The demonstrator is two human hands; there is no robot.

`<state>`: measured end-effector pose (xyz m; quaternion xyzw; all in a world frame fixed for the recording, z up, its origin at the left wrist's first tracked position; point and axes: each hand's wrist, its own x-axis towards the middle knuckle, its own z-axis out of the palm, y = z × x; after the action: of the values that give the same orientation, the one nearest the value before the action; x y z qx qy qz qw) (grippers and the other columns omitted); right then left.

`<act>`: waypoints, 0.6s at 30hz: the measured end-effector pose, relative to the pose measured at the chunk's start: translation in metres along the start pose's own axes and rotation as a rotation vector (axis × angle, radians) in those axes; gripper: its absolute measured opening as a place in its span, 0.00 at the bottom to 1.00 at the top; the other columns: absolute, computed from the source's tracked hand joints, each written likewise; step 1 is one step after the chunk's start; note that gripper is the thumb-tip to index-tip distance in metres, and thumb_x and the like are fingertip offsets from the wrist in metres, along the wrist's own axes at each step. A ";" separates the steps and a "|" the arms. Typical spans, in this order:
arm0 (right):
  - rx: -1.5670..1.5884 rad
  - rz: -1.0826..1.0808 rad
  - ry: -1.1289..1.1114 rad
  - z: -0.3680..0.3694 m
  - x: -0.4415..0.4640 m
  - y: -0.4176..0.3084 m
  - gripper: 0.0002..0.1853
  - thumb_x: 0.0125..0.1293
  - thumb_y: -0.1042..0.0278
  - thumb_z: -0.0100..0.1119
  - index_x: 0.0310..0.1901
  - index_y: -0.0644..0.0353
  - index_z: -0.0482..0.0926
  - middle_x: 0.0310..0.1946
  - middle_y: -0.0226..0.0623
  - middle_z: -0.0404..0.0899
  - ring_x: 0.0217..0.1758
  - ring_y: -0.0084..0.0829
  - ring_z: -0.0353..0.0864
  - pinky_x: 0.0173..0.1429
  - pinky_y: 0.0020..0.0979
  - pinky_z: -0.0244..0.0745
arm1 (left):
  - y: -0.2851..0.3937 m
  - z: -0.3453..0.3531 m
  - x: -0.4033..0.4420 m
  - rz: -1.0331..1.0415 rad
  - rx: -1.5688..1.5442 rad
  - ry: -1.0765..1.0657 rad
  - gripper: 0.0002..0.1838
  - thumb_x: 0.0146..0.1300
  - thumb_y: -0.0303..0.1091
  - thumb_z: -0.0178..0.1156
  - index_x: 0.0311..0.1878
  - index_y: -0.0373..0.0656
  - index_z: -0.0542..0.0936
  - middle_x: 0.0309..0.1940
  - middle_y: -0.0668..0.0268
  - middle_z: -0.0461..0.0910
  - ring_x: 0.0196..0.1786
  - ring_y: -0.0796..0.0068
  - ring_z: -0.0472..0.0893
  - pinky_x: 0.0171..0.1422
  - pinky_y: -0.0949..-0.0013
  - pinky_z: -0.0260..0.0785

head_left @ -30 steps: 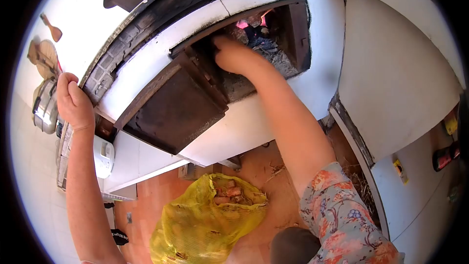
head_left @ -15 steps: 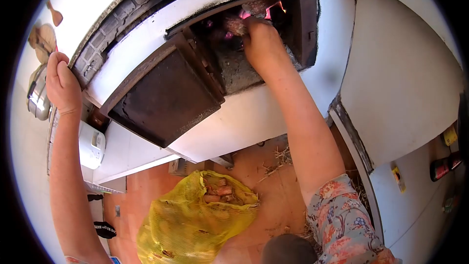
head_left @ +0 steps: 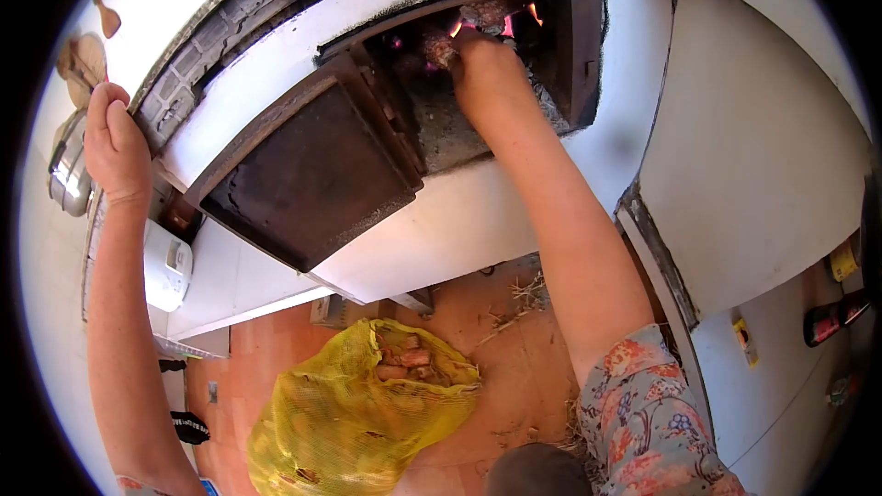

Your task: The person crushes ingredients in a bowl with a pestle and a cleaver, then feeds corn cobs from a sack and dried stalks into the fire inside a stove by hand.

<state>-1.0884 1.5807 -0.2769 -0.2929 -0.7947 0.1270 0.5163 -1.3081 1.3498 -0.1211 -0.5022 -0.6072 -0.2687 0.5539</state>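
Observation:
My right hand (head_left: 491, 73) reaches into the firebox opening (head_left: 446, 138) of a white stove (head_left: 413, 248). Its fingers are closed, and their tips are hidden among the fuel, so what they hold cannot be made out. Beside them lies a rough, reddish-brown chunk (head_left: 439, 48), with small flames (head_left: 535, 15) and pink glow behind. The dark metal stove door (head_left: 312, 174) hangs open to the left. My left hand (head_left: 118, 152) is closed at the stove's left edge, its fingers curled round it.
A yellow mesh bag (head_left: 358, 422) of reddish-brown chunks (head_left: 404, 356) sits on the tiled floor below the stove. Straw bits (head_left: 524, 298) are scattered beside it. A white appliance (head_left: 167, 266) stands at left; utensils (head_left: 87, 64) hang on the wall. A pale panel (head_left: 753, 156) flanks the stove at right.
The view has shifted slightly. My right hand stays inside the firebox, a touch further left and up against the opening. My left hand keeps its place at the stove's edge.

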 end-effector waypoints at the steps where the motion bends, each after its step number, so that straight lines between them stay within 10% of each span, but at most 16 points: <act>1: 0.013 -0.020 0.018 0.002 0.003 0.002 0.09 0.48 0.77 0.52 0.34 0.66 0.73 0.30 0.55 0.73 0.37 0.50 0.72 0.41 0.43 0.68 | 0.002 0.000 0.000 0.004 0.006 0.015 0.08 0.55 0.31 0.39 0.29 0.39 0.68 0.25 0.62 0.67 0.30 0.71 0.68 0.40 0.75 0.60; 18: 0.359 -0.055 0.081 -0.038 -0.060 -0.001 0.10 0.51 0.79 0.49 0.37 0.69 0.70 0.34 0.53 0.72 0.37 0.50 0.72 0.41 0.39 0.68 | 0.004 0.001 0.000 -0.038 0.060 0.025 0.09 0.53 0.34 0.39 0.27 0.43 0.69 0.23 0.60 0.68 0.28 0.64 0.70 0.34 0.69 0.61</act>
<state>-1.0372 1.5407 -0.3049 -0.1789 -0.7456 0.2409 0.5950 -1.3046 1.3519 -0.1219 -0.4704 -0.6175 -0.2672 0.5710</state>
